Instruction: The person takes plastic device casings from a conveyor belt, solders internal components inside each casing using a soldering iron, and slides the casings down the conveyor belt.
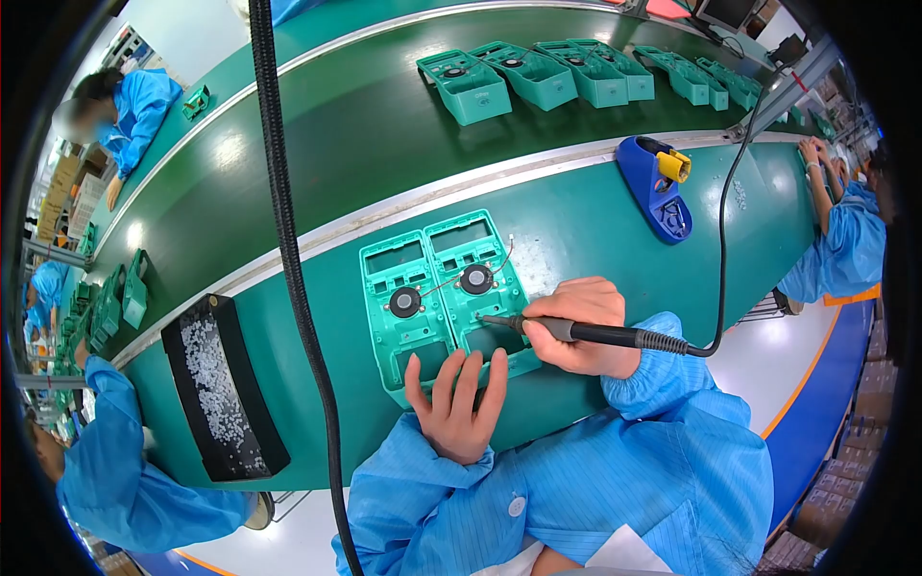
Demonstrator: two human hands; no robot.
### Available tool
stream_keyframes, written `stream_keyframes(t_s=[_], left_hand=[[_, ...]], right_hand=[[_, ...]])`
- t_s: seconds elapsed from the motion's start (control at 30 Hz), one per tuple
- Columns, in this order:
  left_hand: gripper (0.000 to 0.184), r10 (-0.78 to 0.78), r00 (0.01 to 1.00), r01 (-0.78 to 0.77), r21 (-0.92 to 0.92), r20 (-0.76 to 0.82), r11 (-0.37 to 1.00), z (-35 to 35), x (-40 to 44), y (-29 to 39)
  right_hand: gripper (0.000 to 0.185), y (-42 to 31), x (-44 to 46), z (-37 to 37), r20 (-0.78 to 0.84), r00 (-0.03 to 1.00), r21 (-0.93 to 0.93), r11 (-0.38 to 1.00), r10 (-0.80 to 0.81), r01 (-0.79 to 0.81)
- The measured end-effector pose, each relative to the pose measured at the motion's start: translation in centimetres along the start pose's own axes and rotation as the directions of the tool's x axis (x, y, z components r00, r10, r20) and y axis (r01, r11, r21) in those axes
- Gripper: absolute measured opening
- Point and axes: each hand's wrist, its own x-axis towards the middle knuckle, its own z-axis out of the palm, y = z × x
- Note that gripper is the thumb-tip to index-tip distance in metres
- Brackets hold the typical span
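Two green plastic housings lie side by side on the bench in front of me. Each carries a small round black fan; the left fan and the right fan have thin red wires. In my right hand is a soldering iron with a black handle. Its tip points left and is at or just above the right housing, below the fan; contact cannot be made out. My left hand rests with spread fingers on the near edge of the housings, holding nothing.
A blue soldering iron stand with a yellow part is at the back right. Small whitish pieces fill a black tray on the left. Beyond a metal rail, more green housings sit on the belt. A thick black cable hangs in front. Co-workers sit on both sides.
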Motion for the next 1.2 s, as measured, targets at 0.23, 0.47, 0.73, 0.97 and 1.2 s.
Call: stream_keyframes(t_s=[0.23, 0.47, 0.73, 0.97, 1.2], left_hand=[[0.031, 0.004, 1.000, -0.004, 0.005, -0.004, 1.000, 0.1, -0.1, 0.0], [0.031, 0.004, 1.000, -0.004, 0.001, 0.001, 1.000, 0.0, -0.1, 0.0], [0.032, 0.011, 1.000, -0.011, 0.004, 0.014, 1.000, -0.1, 0.0, -0.1], [0.041, 0.033, 0.999, -0.034, 0.023, 0.002, 0.999, -0.2, -1.3, -0.7], [0.043, -0.066, 0.998, 0.067, 0.128, -0.012, 0.989, -1.7, -3.8, -3.0]], right_hand=[[0.009, -0.1, 0.1, -0.1, 0.012, 1.000, -0.012, 1.000, 0.005, -0.005], [0.009, -0.3, 0.3, -0.1, 0.008, 0.999, -0.007, 0.999, 0.034, -0.034], [0.006, -1.0, 1.2, -2.3, 0.017, 0.989, 0.077, 0.986, 0.144, -0.145], [0.011, -2.0, 2.6, -1.3, 0.078, 0.985, 0.150, 0.975, 0.155, -0.165], [0.021, -2.7, 3.3, 2.1, 0.223, 0.972, 0.163, 0.980, 0.077, -0.115]])
